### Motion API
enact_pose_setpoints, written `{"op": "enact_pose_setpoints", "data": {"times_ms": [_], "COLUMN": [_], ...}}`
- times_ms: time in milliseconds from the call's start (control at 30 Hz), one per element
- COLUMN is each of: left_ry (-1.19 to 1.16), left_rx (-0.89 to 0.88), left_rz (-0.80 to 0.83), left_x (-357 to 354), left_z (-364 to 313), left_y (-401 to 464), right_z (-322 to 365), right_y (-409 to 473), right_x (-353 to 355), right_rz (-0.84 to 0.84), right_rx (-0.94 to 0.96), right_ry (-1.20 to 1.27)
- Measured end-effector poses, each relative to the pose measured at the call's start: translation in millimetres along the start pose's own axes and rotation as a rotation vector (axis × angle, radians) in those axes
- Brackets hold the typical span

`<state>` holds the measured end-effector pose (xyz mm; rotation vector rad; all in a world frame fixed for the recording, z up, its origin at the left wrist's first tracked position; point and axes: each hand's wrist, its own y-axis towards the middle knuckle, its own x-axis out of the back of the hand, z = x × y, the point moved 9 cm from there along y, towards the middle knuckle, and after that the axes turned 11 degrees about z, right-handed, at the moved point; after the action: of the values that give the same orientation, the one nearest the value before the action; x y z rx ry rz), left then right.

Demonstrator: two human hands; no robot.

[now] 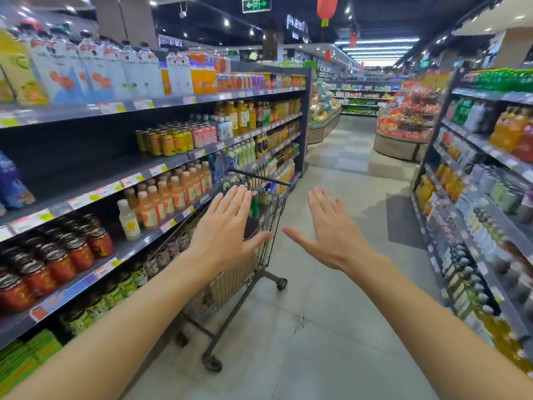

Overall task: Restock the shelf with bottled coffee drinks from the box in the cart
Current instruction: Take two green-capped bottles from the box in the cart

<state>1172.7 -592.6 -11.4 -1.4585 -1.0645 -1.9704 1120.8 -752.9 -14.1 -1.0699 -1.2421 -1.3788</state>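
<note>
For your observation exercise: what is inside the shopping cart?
Inside the cart a brown cardboard box shows through the wire side, with green-capped bottles near the far end. The left hand covers the rest.

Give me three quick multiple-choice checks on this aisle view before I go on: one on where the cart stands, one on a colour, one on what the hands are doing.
1. Where is the cart?
A. Against the right-hand shelves
B. Beside the left-hand shelves, ahead of the person
C. Behind the person

2. What colour are the lanterns hanging from the ceiling?
A. Red
B. Blue
C. White

3. What state are the hands in?
A. Both grip the cart handle
B. One holds a bottle
C. Both are open and hold nothing

Answers:
1 B: the cart stands close along the left shelving, in front of the arms.
2 A: the lanterns overhead are red.
3 C: the left hand and right hand are spread flat with straight fingers, short of the cart handle.
</note>
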Motion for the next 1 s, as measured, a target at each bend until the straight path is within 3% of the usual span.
{"op": "enact_pose_setpoints", "data": {"times_ms": [267, 667, 1000], "left_ry": [0.026, 0.002, -0.07], "left_rx": [0.129, 0.313, 0.433], "left_rz": [0.084, 0.162, 0.194], "left_x": [-87.3, -202.8, -282.8], "left_z": [84.0, 264.7, 374.8], "left_y": [80.0, 222.5, 271.6], "right_z": [15.5, 67.2, 108.9], "right_y": [149.2, 413.2, 546.3], "right_x": [-62.5, -148.5, -228.2], "right_rz": [0.081, 0.192, 0.309], "right_rx": [0.16, 0.286, 0.378], "right_ry": [0.051, 0.094, 0.122]}}
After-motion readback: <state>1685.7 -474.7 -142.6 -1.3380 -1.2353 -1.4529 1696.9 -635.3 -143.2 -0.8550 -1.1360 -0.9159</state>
